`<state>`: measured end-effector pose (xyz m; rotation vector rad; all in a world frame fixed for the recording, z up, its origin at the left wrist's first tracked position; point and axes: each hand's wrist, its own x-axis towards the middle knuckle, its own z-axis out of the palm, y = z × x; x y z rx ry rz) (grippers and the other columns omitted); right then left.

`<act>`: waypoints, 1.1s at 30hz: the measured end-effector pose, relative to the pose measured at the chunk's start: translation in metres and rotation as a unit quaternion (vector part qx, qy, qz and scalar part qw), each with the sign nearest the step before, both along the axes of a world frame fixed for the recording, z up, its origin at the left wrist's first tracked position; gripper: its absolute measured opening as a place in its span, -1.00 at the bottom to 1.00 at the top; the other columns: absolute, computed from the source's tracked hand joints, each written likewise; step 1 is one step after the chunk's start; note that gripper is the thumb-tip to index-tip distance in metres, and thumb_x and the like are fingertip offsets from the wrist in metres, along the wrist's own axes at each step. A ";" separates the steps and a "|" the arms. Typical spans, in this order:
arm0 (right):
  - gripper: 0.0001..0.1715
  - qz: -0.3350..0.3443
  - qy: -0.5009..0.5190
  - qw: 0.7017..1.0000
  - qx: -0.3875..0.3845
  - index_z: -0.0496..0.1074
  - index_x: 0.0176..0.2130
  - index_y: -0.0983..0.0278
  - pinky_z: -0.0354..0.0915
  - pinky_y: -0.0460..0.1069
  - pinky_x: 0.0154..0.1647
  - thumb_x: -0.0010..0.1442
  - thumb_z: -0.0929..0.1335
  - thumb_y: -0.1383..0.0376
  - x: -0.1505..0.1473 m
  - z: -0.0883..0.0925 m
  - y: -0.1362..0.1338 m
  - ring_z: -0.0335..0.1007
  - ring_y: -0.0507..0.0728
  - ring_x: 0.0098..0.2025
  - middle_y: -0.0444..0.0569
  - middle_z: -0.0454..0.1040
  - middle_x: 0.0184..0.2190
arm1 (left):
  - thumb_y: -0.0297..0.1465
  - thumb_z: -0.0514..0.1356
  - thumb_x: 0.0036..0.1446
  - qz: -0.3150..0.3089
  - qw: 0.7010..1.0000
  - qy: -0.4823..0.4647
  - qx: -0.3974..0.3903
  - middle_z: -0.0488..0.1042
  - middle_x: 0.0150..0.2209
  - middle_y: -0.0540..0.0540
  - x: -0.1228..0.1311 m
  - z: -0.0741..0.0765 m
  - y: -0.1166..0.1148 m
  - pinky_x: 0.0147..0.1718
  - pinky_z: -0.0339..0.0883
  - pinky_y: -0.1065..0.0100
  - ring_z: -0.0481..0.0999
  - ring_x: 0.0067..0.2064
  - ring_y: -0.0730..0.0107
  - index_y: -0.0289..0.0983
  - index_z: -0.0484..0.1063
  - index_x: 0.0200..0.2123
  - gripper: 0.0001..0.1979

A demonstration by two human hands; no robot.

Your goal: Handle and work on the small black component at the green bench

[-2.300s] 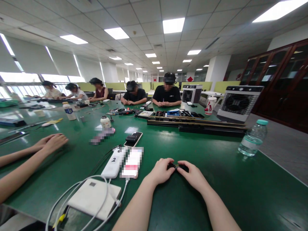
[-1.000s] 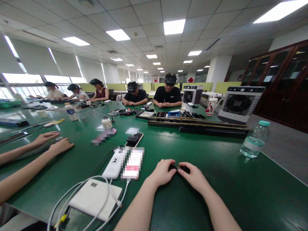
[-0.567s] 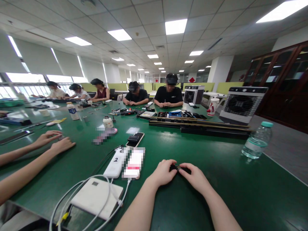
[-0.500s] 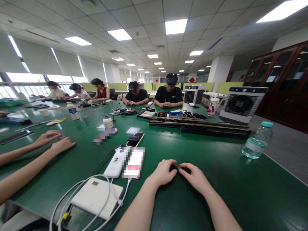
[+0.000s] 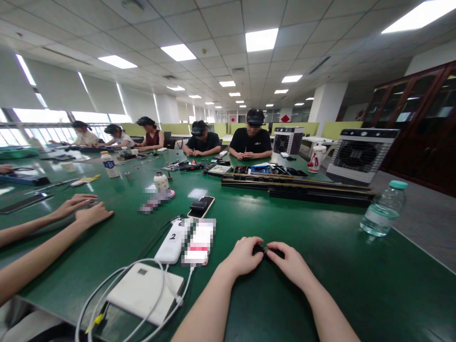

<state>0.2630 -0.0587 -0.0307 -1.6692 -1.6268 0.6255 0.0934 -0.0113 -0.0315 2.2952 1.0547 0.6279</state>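
Note:
A small dark piece [image 5: 264, 249], too small to identify, is between my two hands just above or on the green tabletop [image 5: 302, 228]. From its left side, my left hand [image 5: 245, 254] pinches it with thumb and curled fingers. On the opposite side, my right hand [image 5: 287, 257] grips its other end between thumb and forefinger. My fingers cover most of the piece, so its shape is hidden.
To the left lie a phone with a lit screen [image 5: 199, 242], a white power bank [image 5: 173, 242] and a white box [image 5: 142, 292] with looped cables. A water bottle [image 5: 383, 211] stands right. Black rails [image 5: 317, 194] lie beyond. A co-worker's hands [image 5: 89, 213] are at far left.
Both hands keep their hold on the small dark piece in nearly the same place. The whole view has shifted very slightly.

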 end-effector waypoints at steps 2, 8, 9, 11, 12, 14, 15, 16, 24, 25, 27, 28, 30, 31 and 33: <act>-0.66 -0.001 0.002 1.000 -0.002 0.51 -0.22 0.24 0.29 0.08 0.03 0.03 0.31 0.16 0.000 0.001 0.000 0.43 0.21 -0.06 0.03 0.55 -0.14 | -0.37 0.10 0.06 0.001 1.000 0.001 0.000 0.47 -0.08 -0.11 0.000 0.000 0.000 0.01 0.26 0.21 0.39 -0.02 0.19 -0.24 0.36 -0.01 -0.62; -0.64 -0.002 -0.001 1.000 -0.009 0.50 -0.20 0.25 0.28 0.07 0.04 0.03 0.29 0.16 0.001 0.000 0.001 0.42 0.21 -0.04 0.04 0.54 -0.13 | -0.34 0.09 0.09 0.006 1.000 0.013 -0.002 0.45 -0.06 -0.11 0.000 0.000 0.000 0.03 0.24 0.20 0.36 0.01 0.18 -0.22 0.35 0.01 -0.62; -0.64 -0.002 -0.001 1.000 -0.009 0.50 -0.20 0.25 0.28 0.07 0.04 0.03 0.29 0.16 0.001 0.000 0.001 0.42 0.21 -0.04 0.03 0.54 -0.13 | -0.34 0.09 0.10 0.004 1.000 0.014 -0.004 0.45 -0.06 -0.10 0.000 -0.001 0.000 0.03 0.24 0.20 0.36 0.01 0.19 -0.21 0.34 0.01 -0.62; -0.64 -0.003 -0.001 1.000 -0.007 0.51 -0.21 0.24 0.28 0.07 0.04 0.03 0.30 0.15 0.001 -0.001 0.001 0.43 0.21 -0.05 0.03 0.54 -0.14 | -0.34 0.08 0.11 0.000 1.000 0.013 -0.008 0.44 -0.05 -0.10 -0.001 -0.002 0.001 0.03 0.23 0.20 0.36 0.01 0.19 -0.21 0.33 0.02 -0.63; -0.65 -0.004 -0.001 1.000 -0.007 0.51 -0.21 0.24 0.28 0.07 0.03 0.03 0.30 0.16 0.001 -0.001 0.001 0.43 0.21 -0.05 0.02 0.55 -0.14 | -0.34 0.07 0.12 -0.001 1.000 0.012 -0.009 0.44 -0.05 -0.10 -0.001 -0.003 0.001 0.03 0.23 0.20 0.36 0.01 0.19 -0.21 0.33 0.02 -0.63; -0.66 -0.002 -0.002 1.000 -0.004 0.51 -0.21 0.23 0.28 0.06 0.03 0.04 0.30 0.16 0.001 -0.001 0.001 0.43 0.21 -0.05 0.01 0.55 -0.14 | -0.33 0.07 0.12 -0.002 1.000 0.009 -0.010 0.44 -0.05 -0.10 -0.001 -0.004 0.001 0.03 0.23 0.19 0.36 0.01 0.18 -0.21 0.33 0.02 -0.63; -0.66 0.000 -0.003 1.000 -0.001 0.51 -0.21 0.22 0.28 0.06 0.03 0.05 0.29 0.16 0.001 -0.002 0.001 0.43 0.21 -0.05 0.00 0.55 -0.14 | -0.34 0.07 0.12 -0.003 1.000 0.008 -0.010 0.44 -0.05 -0.10 -0.001 -0.004 0.001 0.03 0.23 0.19 0.36 0.00 0.18 -0.20 0.33 0.02 -0.63; -0.67 0.001 -0.002 1.000 0.001 0.51 -0.22 0.22 0.28 0.07 0.03 0.05 0.29 0.16 0.001 -0.002 0.001 0.43 0.21 -0.05 -0.01 0.55 -0.14 | -0.34 0.07 0.12 -0.003 1.000 0.008 -0.011 0.44 -0.05 -0.10 -0.001 -0.004 0.001 0.03 0.23 0.19 0.36 0.00 0.18 -0.20 0.33 0.02 -0.63; -0.65 0.011 -0.001 1.000 0.000 0.51 -0.21 0.24 0.28 0.08 0.03 0.06 0.28 0.16 0.001 -0.002 0.001 0.42 0.21 -0.06 0.02 0.55 -0.15 | -0.37 0.08 0.12 -0.004 1.000 0.005 -0.012 0.45 -0.05 -0.09 0.000 -0.001 0.001 0.03 0.23 0.22 0.36 0.00 0.20 -0.21 0.34 0.02 -0.63; -0.66 0.011 -0.001 1.000 0.003 0.51 -0.21 0.24 0.28 0.08 0.02 0.06 0.29 0.16 0.001 -0.002 0.001 0.43 0.21 -0.07 0.02 0.55 -0.15 | -0.38 0.08 0.12 -0.005 1.000 0.006 -0.011 0.45 -0.05 -0.09 0.000 -0.001 0.001 0.03 0.23 0.22 0.37 0.00 0.20 -0.21 0.34 0.02 -0.63; -0.66 0.009 -0.002 1.000 0.006 0.51 -0.21 0.24 0.28 0.07 0.02 0.06 0.29 0.16 0.000 -0.002 0.001 0.43 0.21 -0.07 0.02 0.55 -0.16 | -0.38 0.08 0.12 -0.004 1.000 0.009 -0.010 0.45 -0.06 -0.09 0.000 -0.001 0.001 0.03 0.23 0.22 0.37 -0.01 0.20 -0.21 0.34 0.02 -0.63; -0.66 0.008 -0.002 1.000 0.007 0.51 -0.21 0.25 0.28 0.08 0.02 0.05 0.29 0.17 0.000 -0.002 0.001 0.43 0.21 -0.08 0.02 0.56 -0.16 | -0.38 0.08 0.13 -0.003 1.000 0.010 -0.010 0.45 -0.06 -0.10 0.001 -0.001 0.001 0.03 0.23 0.23 0.37 0.00 0.21 -0.21 0.34 0.02 -0.63; -0.66 0.008 -0.001 1.000 0.007 0.51 -0.21 0.25 0.28 0.08 0.01 0.05 0.29 0.17 0.000 -0.002 0.000 0.44 0.21 -0.09 0.02 0.56 -0.17 | -0.38 0.08 0.13 -0.001 1.000 0.012 -0.009 0.45 -0.06 -0.10 0.001 -0.001 0.000 0.04 0.23 0.22 0.37 0.00 0.21 -0.21 0.34 0.03 -0.63; -0.66 0.009 -0.001 1.000 0.007 0.51 -0.21 0.25 0.29 0.08 0.01 0.06 0.29 0.17 0.000 -0.001 0.000 0.44 0.21 -0.09 0.02 0.56 -0.17 | -0.38 0.08 0.13 -0.001 1.000 0.012 -0.008 0.45 -0.06 -0.10 0.001 -0.001 0.000 0.04 0.23 0.22 0.37 0.00 0.21 -0.22 0.34 0.03 -0.63; -0.67 0.009 -0.001 1.000 0.008 0.52 -0.22 0.24 0.29 0.07 0.01 0.06 0.30 0.17 0.000 -0.001 0.000 0.44 0.21 -0.09 0.02 0.56 -0.17 | -0.37 0.08 0.12 -0.002 1.000 0.008 -0.006 0.45 -0.06 -0.10 0.001 -0.001 -0.001 0.04 0.23 0.22 0.37 0.00 0.21 -0.22 0.34 0.02 -0.63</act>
